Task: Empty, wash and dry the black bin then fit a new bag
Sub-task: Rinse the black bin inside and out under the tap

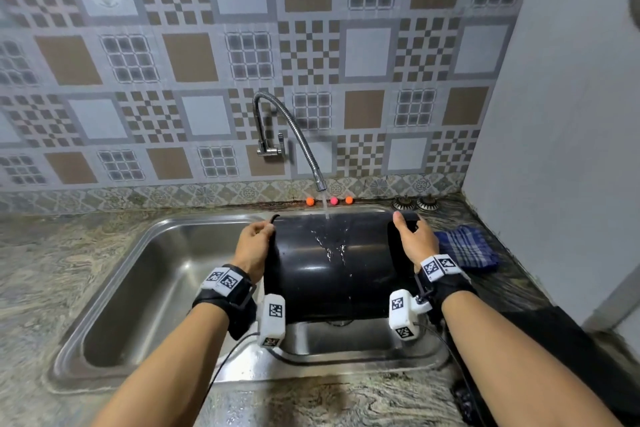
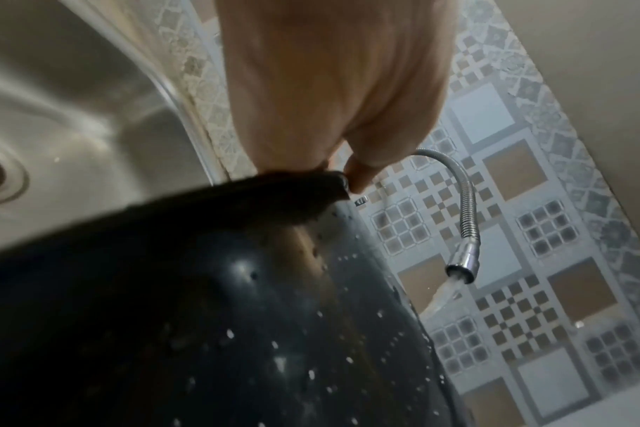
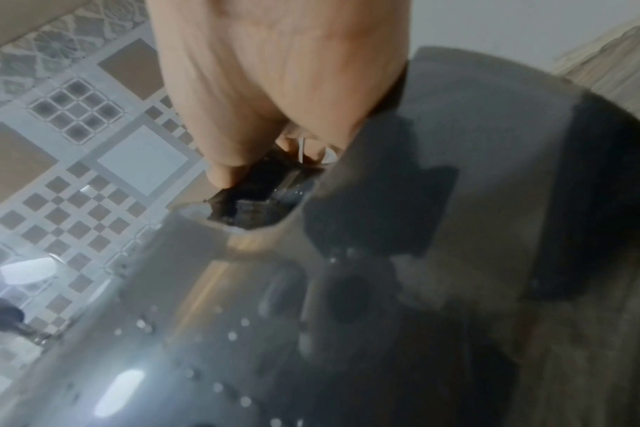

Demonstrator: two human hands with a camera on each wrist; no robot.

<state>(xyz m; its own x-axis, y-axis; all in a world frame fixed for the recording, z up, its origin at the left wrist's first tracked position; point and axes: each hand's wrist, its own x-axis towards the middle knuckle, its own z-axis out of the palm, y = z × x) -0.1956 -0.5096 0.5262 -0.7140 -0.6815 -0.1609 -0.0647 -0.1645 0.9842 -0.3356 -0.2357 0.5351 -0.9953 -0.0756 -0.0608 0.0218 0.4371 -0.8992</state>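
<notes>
The black bin (image 1: 329, 270) is held on its side across the right half of the steel sink (image 1: 138, 274), so that the stream from the flexible tap (image 1: 298, 139) lands on its curved wall. Water is seen splashing mid-wall and beading over the plastic. The left hand (image 1: 252, 246) is curled over the rim at the bin's left end; the right hand (image 1: 414, 239) is hooked into the base at the right end, thumb raised. Judged from this two-ended hold, the bin is being kept level and free to be rolled under the stream.

Room is tight on the right: the bin's base sits close to the sink's right edge, and a folded blue checked cloth (image 1: 465, 246) lies on the worktop (image 1: 52, 270) just beyond, near the right-hand wall. To the left, the sink's left half is open for shifting or tipping. Behind, three small coloured balls (image 1: 329, 201) line the sink's back edge under the spout.
</notes>
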